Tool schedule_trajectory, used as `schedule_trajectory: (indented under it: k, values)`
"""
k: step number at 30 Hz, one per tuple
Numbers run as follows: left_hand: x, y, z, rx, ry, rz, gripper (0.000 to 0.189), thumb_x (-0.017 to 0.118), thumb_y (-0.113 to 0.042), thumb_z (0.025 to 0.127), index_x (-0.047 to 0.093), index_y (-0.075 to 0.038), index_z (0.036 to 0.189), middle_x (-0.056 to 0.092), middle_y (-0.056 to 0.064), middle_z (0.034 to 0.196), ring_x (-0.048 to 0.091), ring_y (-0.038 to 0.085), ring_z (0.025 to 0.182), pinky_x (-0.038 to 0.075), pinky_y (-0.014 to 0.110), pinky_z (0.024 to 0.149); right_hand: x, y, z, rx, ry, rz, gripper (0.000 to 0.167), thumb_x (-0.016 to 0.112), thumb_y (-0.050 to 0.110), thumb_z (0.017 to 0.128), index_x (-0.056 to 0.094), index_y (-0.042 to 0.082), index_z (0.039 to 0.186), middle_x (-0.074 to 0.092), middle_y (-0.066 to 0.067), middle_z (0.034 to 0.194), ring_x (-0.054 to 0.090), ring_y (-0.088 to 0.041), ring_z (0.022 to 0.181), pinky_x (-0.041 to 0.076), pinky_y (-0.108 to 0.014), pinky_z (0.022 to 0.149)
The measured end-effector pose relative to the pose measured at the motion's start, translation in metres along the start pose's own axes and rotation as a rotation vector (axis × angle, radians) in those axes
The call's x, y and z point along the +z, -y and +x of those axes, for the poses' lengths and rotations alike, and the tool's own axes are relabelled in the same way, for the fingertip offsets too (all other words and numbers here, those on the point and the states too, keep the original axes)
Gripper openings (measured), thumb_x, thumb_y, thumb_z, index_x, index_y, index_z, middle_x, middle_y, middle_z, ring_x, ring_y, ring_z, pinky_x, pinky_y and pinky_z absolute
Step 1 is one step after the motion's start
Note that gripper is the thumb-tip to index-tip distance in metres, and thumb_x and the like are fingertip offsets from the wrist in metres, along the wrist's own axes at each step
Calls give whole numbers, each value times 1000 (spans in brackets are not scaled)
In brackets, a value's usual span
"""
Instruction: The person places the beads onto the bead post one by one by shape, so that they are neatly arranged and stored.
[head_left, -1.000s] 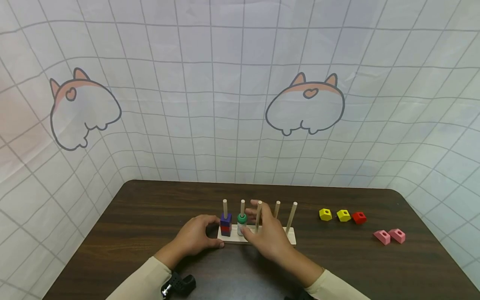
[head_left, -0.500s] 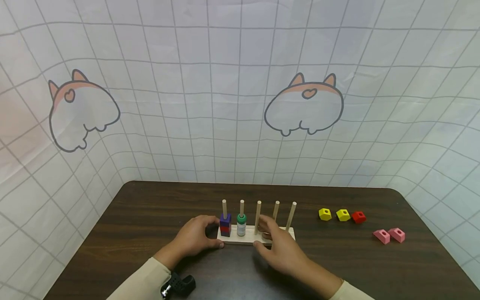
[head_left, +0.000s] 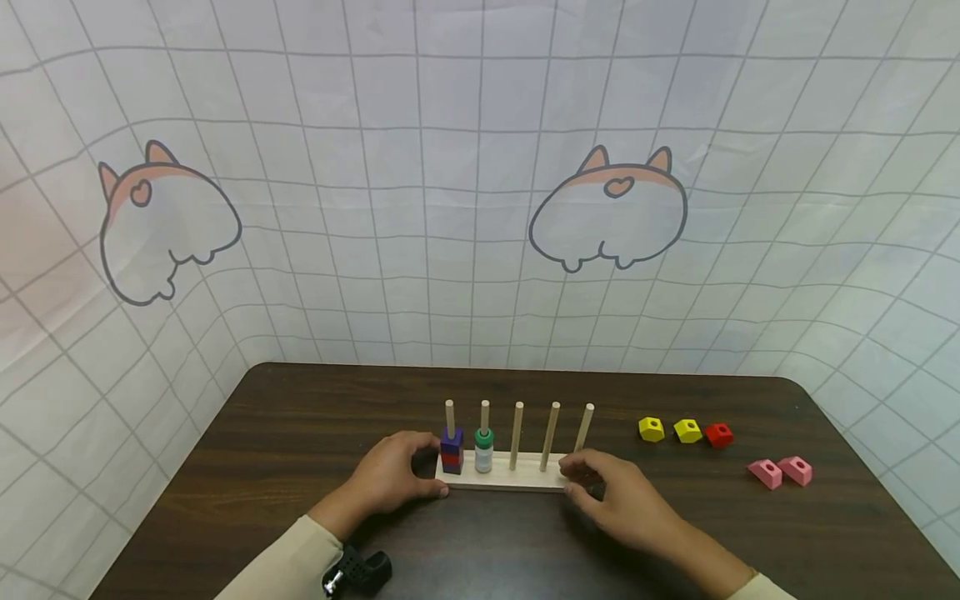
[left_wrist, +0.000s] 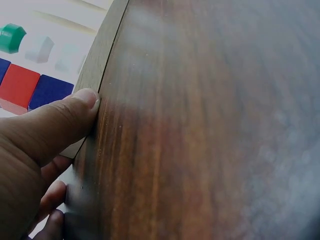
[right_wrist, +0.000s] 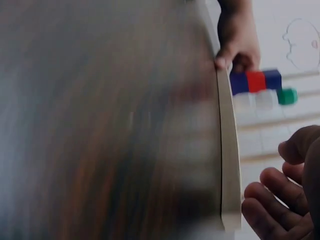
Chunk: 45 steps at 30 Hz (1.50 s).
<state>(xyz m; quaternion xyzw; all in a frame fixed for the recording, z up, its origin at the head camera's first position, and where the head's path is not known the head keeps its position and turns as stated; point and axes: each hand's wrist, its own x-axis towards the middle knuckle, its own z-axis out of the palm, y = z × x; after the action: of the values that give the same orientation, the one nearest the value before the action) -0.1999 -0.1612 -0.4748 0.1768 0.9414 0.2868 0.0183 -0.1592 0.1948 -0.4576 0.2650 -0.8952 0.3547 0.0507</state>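
A pale wooden peg board (head_left: pixel 498 479) with several upright pegs lies on the table. Its leftmost peg carries a stack of purple and red blocks (head_left: pixel 452 452); white beads (head_left: pixel 483 460) topped by a green bead (head_left: pixel 483 437) sit on the peg beside it. With thumb at the front edge, the left hand (head_left: pixel 386 471) grips the board's left end; the left wrist view shows the thumb (left_wrist: pixel 75 112) pressed to that edge. At the right end is the right hand (head_left: pixel 618 500), fingers loosely bent. In the right wrist view its thumb (right_wrist: pixel 300 145) stands apart from the board.
To the right on the dark wooden table (head_left: pixel 300 400) lie two yellow blocks (head_left: pixel 651 429), a red block (head_left: pixel 718 435) and two pink blocks (head_left: pixel 765 473). A white gridded cloth (head_left: pixel 390 208) with cartoon drawings hangs behind. A black strap device (head_left: pixel 360 571) is at the left wrist.
The right hand has moved right, from around the middle pegs to the board's right end. The left hand and the stacked pieces have stayed in place.
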Motion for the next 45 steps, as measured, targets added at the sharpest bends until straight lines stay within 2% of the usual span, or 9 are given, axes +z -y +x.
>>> schedule_trajectory:
  k: [7, 12, 19, 25, 31, 37, 45]
  values:
    - [-1, -1, 0, -1, 5, -7, 62, 92, -46, 72, 71, -14, 120, 69, 7, 125, 61, 32, 121, 47, 54, 102, -19, -21, -9, 3, 9, -50, 22, 76, 12, 94, 70, 17, 115, 70, 10, 111, 68, -10, 97, 58, -38, 84]
    - [-1, -1, -1, 1, 5, -7, 61, 93, -45, 72, 71, -14, 120, 69, 7, 124, 61, 32, 120, 47, 54, 102, -30, -36, -9, 25, -44, -124, 23, 79, 12, 91, 72, 17, 111, 70, 12, 106, 67, -12, 95, 58, -40, 82]
    - [-2, -2, -1, 3, -1, -9, 61, 93, -44, 72, 71, -13, 120, 69, 7, 124, 61, 32, 120, 47, 54, 102, -52, -59, -5, 92, -118, -227, 27, 80, 11, 89, 73, 11, 114, 71, -2, 112, 68, -26, 98, 56, -50, 82]
    - [-2, -2, -1, 0, -4, -9, 61, 93, -44, 72, 71, -13, 120, 69, 7, 124, 61, 32, 120, 47, 54, 101, -68, -72, 0, 93, -151, -268, 31, 80, 8, 87, 71, 4, 117, 68, -13, 113, 65, -32, 96, 55, -52, 81]
    - [-1, -1, -1, 3, -4, -2, 61, 93, -45, 72, 71, -13, 120, 69, 8, 125, 61, 32, 121, 47, 54, 102, -73, -80, 4, 96, -124, -293, 35, 80, 6, 86, 68, 1, 119, 66, -17, 115, 63, -31, 93, 54, -52, 79]
    - [-2, -2, -2, 5, -7, -4, 61, 93, -44, 72, 71, -13, 120, 68, 8, 125, 61, 33, 121, 47, 54, 102, -74, -84, 9, 94, -86, -314, 37, 80, 8, 86, 68, 0, 121, 64, -21, 121, 64, -37, 104, 54, -57, 85]
    - [-2, -2, -2, 5, 0, -1, 61, 92, -45, 73, 71, -14, 121, 68, 8, 126, 60, 33, 121, 47, 54, 102, -77, -83, 15, 80, -90, -334, 33, 80, 3, 85, 70, -1, 116, 64, -25, 125, 58, -46, 117, 49, -62, 94]
